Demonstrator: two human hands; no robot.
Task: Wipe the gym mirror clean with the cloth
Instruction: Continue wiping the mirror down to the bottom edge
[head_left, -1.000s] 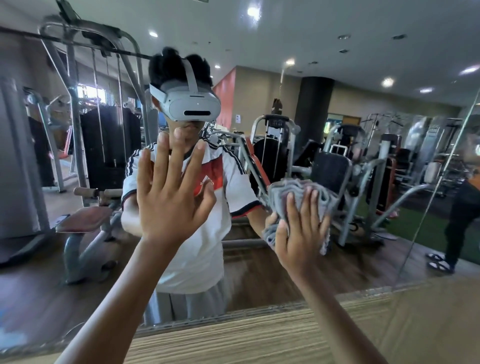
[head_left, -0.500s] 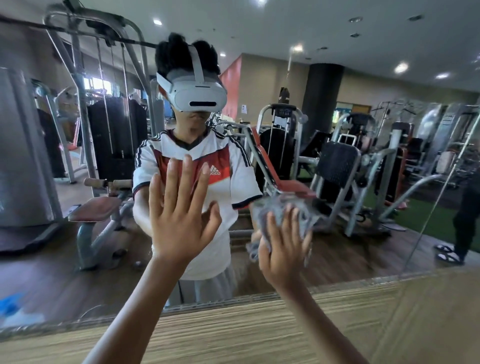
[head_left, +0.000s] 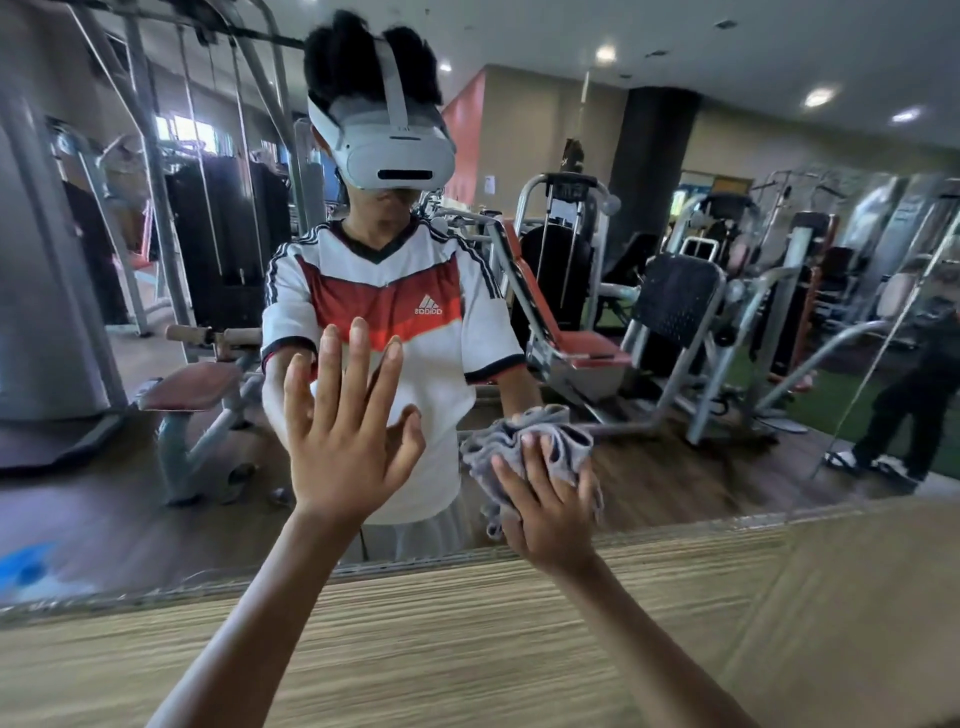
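Presently, the left hand (head_left: 345, 441) is raised flat toward the gym mirror (head_left: 649, 467), its fingers straight and spread and nothing held in it; whether the palm actually touches the glass cannot be told. A bunched grey cloth (head_left: 524, 441) is held against the lower part of the mirror by the right hand (head_left: 548, 514), whose fingers are curved over the crumpled folds, with a loose end of fabric hanging out just below and to the left of the palm. The cloth is placed just above the mirror's bottom edge, to the right of the left hand, and the two hands are kept apart. Below the glass, a wood-grain panel (head_left: 467, 623) is crossed by both bare forearms. In the mirror, a person in a white headset (head_left: 395, 156) and a white and red shirt is reflected, with weight machines (head_left: 675, 312) behind. A second figure in dark clothing (head_left: 914, 395) is seen at the right, and a blurred blue patch (head_left: 26, 566) at the lower left.
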